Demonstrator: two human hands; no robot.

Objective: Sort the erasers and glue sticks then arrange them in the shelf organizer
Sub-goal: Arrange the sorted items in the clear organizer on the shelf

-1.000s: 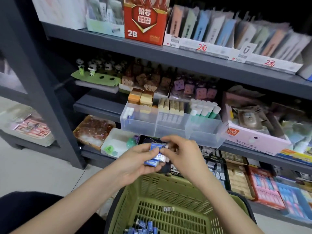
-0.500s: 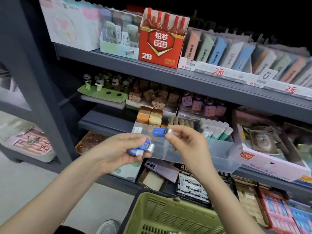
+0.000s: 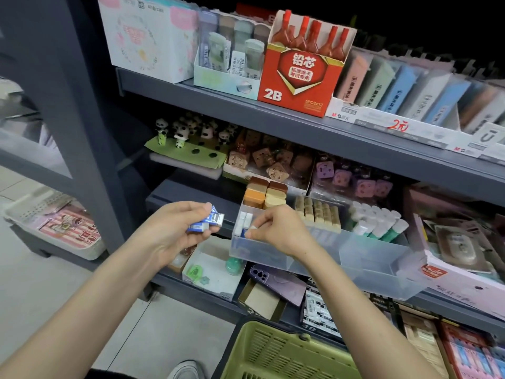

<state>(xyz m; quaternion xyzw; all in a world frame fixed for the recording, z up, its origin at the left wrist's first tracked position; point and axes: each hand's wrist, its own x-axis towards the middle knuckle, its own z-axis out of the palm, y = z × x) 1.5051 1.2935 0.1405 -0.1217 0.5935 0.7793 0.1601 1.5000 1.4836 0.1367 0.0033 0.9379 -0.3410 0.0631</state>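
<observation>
While our left hand (image 3: pixel 169 231) grips small blue-and-white wrapped erasers (image 3: pixel 207 221), our right hand (image 3: pixel 278 231) pinches one more eraser (image 3: pixel 248 232) in the leftmost compartment of the clear plastic shelf organizer (image 3: pixel 369 258), at the shelf's front edge

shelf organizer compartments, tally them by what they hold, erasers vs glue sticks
erasers: 2, the left compartment and the middle compartment
glue sticks: 1, the right compartment
total: 3
</observation>
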